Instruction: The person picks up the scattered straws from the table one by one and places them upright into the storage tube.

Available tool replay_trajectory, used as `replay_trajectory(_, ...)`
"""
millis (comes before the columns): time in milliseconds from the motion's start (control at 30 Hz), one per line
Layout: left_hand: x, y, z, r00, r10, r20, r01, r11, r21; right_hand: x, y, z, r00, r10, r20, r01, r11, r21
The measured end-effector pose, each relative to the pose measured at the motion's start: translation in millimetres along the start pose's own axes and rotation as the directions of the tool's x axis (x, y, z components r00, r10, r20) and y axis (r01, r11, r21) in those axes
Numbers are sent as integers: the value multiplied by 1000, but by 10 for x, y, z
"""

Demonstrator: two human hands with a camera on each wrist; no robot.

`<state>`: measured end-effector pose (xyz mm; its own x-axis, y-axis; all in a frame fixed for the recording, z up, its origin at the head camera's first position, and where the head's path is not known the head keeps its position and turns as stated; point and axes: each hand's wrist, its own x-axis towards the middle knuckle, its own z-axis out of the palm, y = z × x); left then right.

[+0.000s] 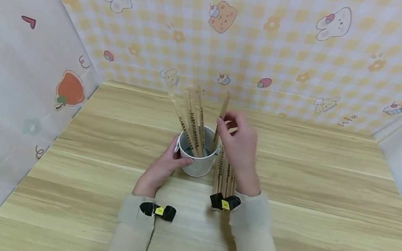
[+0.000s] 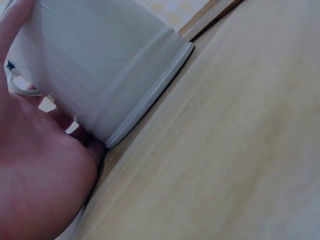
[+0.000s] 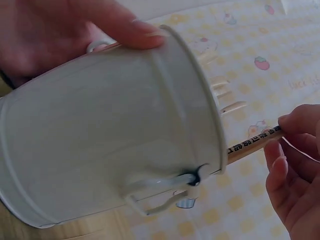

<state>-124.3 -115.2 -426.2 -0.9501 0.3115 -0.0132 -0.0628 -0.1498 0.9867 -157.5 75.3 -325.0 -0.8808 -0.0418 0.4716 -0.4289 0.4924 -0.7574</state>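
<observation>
A small white metal bucket point(image 1: 199, 167) with side handles stands upright on the table. My left hand point(image 1: 162, 166) grips its left side, thumb point(image 3: 145, 40) near the rim and fingers round the back. Several wrapped disposable chopsticks point(image 1: 193, 120) with dark printing lean inside it, tops fanned to the left. My right hand point(image 1: 241, 148) pinches another wrapped pair of chopsticks point(image 3: 255, 144) between thumb and fingertips, its lower end inside the bucket along the right wall. Beneath my right forearm, more wrapped chopsticks point(image 1: 220, 179) lie side by side, partly hidden by the hand.
The wood-grain table point(image 1: 322, 192) runs back to a yellow checked wall sheet point(image 1: 287, 48) with cartoon prints. A white printed sheet point(image 1: 9, 75) hangs along the left side. Black straps point(image 1: 157, 210) are fastened round both sleeves.
</observation>
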Motion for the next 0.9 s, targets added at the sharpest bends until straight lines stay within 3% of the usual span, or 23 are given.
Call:
replay_trajectory(333,-4,0,0,1000,2,-4,-2,1000,12,7,110,77,996,64,65,-59,995,-84)
replay_trajectory(900,3,-11,-2,1000,10,-6,-10,1000,6,-10,195,137,983,149,110,-143,988,-63)
